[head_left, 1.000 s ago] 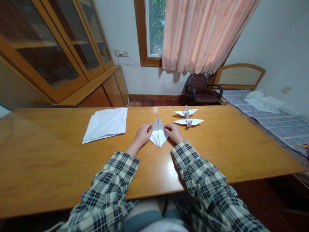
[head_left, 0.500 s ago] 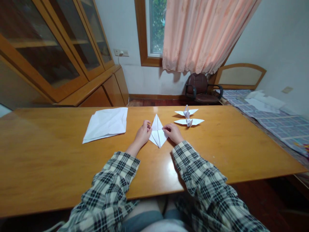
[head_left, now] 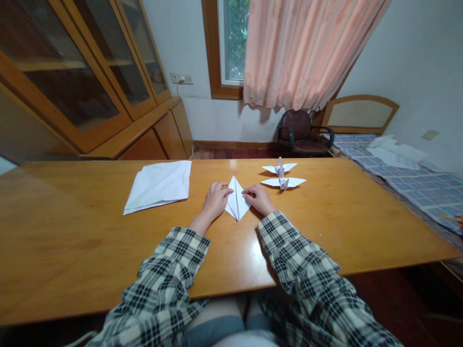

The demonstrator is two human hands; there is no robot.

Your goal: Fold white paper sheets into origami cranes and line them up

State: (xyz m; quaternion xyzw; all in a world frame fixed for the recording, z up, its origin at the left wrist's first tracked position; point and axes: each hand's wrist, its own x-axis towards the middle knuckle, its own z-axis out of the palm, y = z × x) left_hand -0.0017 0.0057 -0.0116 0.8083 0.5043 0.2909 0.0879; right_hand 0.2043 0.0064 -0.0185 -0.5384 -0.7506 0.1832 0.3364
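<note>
A white folded paper (head_left: 238, 205), diamond-shaped with a slit down its middle, lies on the table in front of me. My left hand (head_left: 216, 198) is closed at its left side, the thumb reaching over the upper left part. At the right edge my right hand (head_left: 257, 197) has its thumb and fingertips pinched on the paper. Two finished paper cranes, a nearer crane (head_left: 283, 182) and a farther crane (head_left: 279, 168), stand with spread wings just beyond my right hand.
A stack of white paper sheets (head_left: 159, 185) lies on the wooden table (head_left: 90, 250) to the left. Past the far edge are a brown office chair (head_left: 299, 132) and a glass-door cabinet (head_left: 119, 91). A bed (head_left: 408, 168) with a checked cover stands to the right.
The paper's top point has come slightly nearer to me, and its upper part now shows a lengthwise slit. My left thumb has moved right onto the paper; the right hand has barely shifted.
</note>
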